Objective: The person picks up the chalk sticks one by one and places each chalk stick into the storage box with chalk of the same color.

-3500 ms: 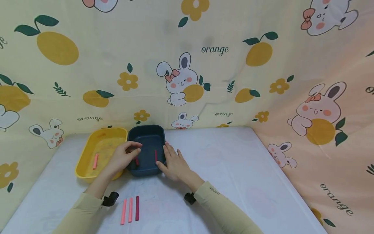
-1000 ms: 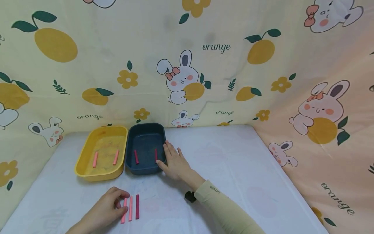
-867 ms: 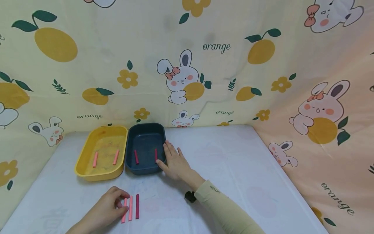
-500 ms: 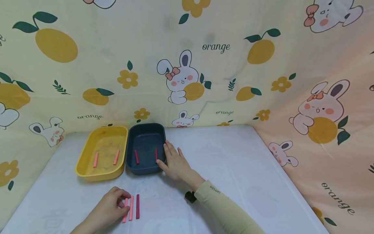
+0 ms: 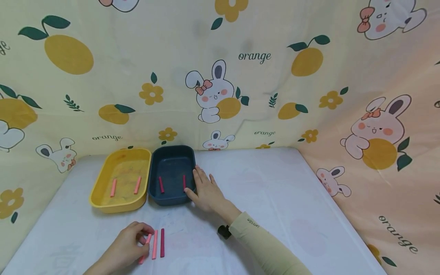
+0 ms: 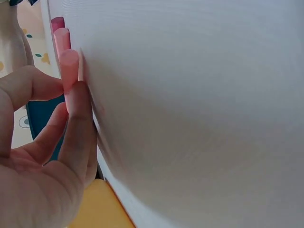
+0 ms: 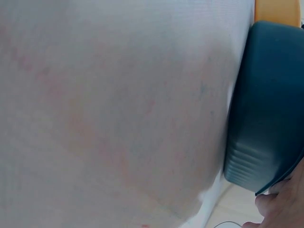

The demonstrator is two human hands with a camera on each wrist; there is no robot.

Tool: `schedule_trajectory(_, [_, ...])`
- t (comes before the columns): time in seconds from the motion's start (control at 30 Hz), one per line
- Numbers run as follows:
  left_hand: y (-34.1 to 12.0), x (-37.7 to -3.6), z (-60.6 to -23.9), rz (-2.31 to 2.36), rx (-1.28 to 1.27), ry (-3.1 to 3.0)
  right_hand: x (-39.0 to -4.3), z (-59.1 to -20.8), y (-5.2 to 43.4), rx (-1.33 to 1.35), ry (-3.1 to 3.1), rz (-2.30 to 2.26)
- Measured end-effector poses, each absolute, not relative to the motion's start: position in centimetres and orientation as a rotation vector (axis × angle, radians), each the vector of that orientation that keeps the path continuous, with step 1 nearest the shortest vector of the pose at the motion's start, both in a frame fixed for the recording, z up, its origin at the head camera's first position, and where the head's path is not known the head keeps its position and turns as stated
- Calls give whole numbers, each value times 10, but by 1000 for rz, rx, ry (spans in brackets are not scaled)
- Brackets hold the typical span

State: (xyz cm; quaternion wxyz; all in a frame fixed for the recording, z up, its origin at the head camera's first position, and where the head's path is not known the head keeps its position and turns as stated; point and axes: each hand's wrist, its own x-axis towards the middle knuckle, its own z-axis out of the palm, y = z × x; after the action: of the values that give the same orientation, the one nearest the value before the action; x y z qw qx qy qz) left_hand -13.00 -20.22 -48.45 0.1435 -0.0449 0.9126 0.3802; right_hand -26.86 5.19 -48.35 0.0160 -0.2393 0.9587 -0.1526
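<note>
My left hand pinches a light pink, chalk-like stick between thumb and fingers near the table's front. This stick leans out of line with its neighbours. Close beside it lie another light pink stick and a dark red stick. In the left wrist view the held pink stick points end-on toward the camera. My right hand rests with straight fingers along the right rim of a navy tray, its thumb over the near corner.
Two dark red sticks lie inside the navy tray. To its left stands a yellow tray with two light pink sticks in it. A white cloth covers the table, and a printed curtain hangs behind.
My left hand has left the trays for the front sticks, and the pinched stick has tilted at its near end. A second pink stick has appeared in the yellow tray. My right hand stays put.
</note>
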Motion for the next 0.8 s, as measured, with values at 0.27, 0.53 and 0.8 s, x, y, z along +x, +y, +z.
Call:
schedule_trajectory(0.27, [-204,-127,-481,1178,-160,2606,-269,-483,52,-750,2983,-487])
schedule_trajectory(0.53, [-208,-130,-476,1214,-192,2620,-268,-482,54,-763,2977,-500])
schedule_trajectory(0.8, [-215,-128,-469,1366,-74,2677,-267,-483,54,-773,2974,-509])
